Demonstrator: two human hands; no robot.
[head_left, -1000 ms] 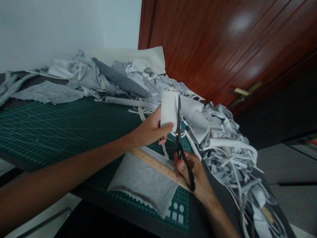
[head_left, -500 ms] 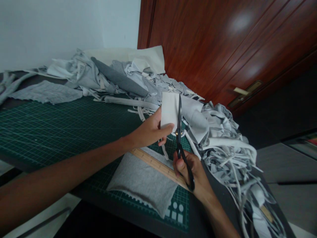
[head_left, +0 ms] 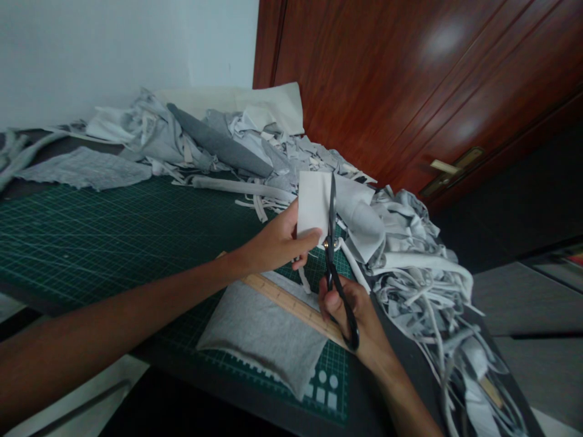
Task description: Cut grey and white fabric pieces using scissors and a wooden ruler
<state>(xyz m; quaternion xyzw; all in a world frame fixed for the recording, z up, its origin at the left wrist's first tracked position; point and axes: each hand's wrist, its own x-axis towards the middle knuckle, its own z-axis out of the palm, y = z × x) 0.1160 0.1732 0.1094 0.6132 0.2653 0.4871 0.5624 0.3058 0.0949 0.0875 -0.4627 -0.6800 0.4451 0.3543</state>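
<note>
My left hand (head_left: 277,243) pinches a white fabric piece (head_left: 312,203) upright between thumb and fingers. My right hand (head_left: 350,318) grips the handles of long black scissors (head_left: 337,285). Their narrow blades stand upright along the right side of the white piece, and the blade tips reach its top edge. Just below my right hand, a wooden ruler (head_left: 291,305) lies slantwise against a folded grey fabric piece (head_left: 257,337). Both rest on a green cutting mat (head_left: 113,243).
Heaps of grey and white fabric strips and offcuts (head_left: 410,267) cover the mat's far and right sides. A pale sheet (head_left: 268,106) stands behind them by a white wall. A reddish-brown wooden door with a brass handle (head_left: 450,169) rises to the right.
The white piece and scissors have shifted slightly right. The hands' grips and the ruler look unchanged.
</note>
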